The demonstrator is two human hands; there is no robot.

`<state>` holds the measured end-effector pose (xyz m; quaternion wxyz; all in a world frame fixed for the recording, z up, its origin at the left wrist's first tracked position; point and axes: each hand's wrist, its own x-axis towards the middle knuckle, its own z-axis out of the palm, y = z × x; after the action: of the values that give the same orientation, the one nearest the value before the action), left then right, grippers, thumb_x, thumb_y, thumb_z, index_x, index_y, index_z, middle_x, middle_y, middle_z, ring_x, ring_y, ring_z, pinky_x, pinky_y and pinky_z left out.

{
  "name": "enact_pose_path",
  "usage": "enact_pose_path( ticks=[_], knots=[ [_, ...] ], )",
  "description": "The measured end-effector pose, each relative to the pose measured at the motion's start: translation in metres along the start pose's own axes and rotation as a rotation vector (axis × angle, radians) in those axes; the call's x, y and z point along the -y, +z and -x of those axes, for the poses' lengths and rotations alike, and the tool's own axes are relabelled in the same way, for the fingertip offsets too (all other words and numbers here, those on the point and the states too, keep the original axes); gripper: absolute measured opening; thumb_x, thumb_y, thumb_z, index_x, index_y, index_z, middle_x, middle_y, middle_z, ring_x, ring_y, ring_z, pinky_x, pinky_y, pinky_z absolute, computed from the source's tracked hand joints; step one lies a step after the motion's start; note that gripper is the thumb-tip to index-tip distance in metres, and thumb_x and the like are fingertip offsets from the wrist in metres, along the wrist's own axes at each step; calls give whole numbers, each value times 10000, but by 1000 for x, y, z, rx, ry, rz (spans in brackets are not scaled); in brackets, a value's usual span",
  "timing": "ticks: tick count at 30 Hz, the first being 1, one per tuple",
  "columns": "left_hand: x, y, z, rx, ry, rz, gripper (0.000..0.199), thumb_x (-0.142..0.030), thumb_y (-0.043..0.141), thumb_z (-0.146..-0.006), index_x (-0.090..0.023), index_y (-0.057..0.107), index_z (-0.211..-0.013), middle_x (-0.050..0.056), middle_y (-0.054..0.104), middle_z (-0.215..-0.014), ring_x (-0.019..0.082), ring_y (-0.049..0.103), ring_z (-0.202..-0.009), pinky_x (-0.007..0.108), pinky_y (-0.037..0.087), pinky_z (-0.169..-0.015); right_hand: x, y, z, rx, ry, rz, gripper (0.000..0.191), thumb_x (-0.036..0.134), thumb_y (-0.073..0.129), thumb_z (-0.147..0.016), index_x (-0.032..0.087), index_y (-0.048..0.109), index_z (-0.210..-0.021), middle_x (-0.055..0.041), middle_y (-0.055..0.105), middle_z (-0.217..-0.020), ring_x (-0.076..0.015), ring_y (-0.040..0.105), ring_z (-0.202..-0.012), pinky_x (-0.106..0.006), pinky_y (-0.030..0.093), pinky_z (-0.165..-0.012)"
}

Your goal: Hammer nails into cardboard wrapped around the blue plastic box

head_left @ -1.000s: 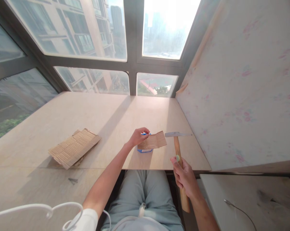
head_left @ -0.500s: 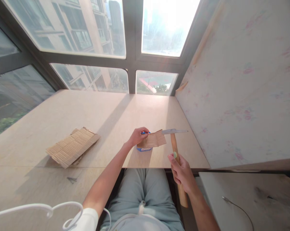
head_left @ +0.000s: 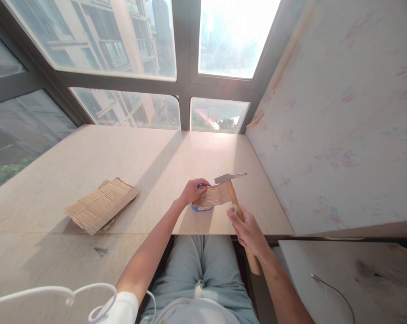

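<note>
My right hand (head_left: 246, 227) is closed round the wooden handle of a hammer (head_left: 235, 198). The hammer's metal head is raised a little above and to the right of a small piece of corrugated cardboard (head_left: 217, 195). That cardboard lies on top of a blue object (head_left: 202, 208), perhaps a box, near the front edge of the table. My left hand (head_left: 192, 191) rests at the cardboard's left end with fingers pinched together. Some blue shows by those fingertips, but what they grip is too small to make out.
A stack of corrugated cardboard (head_left: 102, 204) lies on the table (head_left: 129, 153) to the left. Several thin dark nails (head_left: 101, 251) are nearer me. A white cable (head_left: 51, 288) crosses the lower left. Windows stand behind, and a papered wall (head_left: 328, 135) rises at right.
The hammer and my right hand have moved left and slightly up, bringing the head closer to my left hand. My left hand and the cardboard have hardly moved.
</note>
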<state>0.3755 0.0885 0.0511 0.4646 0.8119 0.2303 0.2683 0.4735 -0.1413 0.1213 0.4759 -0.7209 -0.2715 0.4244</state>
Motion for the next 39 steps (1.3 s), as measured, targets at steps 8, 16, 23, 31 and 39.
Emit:
enact_pose_path(
  ticks=[8,16,23,31,39],
  knots=[
    [7,4,2,-55,-1,33,122,-271,626,-795,-179,683,-852,36,721,-880,167,663,-831,295,518,-796,11,2,-26,-11,-169,330,362,529,415,-921,210,462,-755,36,458,-575,-87,377,-415,-202,222,-375],
    [3,4,6,-75,-16,12,247,-294,646,-785,-187,660,-1008,28,713,-868,166,652,-801,280,509,-743,12,3,-38,43,-151,480,319,461,435,-914,210,449,-718,21,493,-576,-117,438,-495,-219,275,-457],
    [6,6,8,-95,-25,11,251,-308,659,-782,-193,649,-1004,24,717,-849,168,666,-791,276,504,-735,16,2,-33,32,-139,450,315,457,410,-932,221,430,-725,37,467,-572,-104,396,-444,-220,242,-438],
    [5,6,7,-76,-26,21,259,-291,669,-780,-197,655,-1021,20,724,-846,169,674,-776,278,512,-733,15,-1,-36,40,-195,625,306,435,386,-950,207,486,-772,-17,565,-660,-166,516,-625,-256,304,-559],
    [5,5,8,-60,-27,43,216,-277,670,-782,-183,650,-975,26,735,-821,171,690,-766,277,523,-734,16,0,-38,54,-155,684,265,400,370,-955,214,450,-784,-17,558,-673,-172,515,-646,-260,292,-580]
  ],
)
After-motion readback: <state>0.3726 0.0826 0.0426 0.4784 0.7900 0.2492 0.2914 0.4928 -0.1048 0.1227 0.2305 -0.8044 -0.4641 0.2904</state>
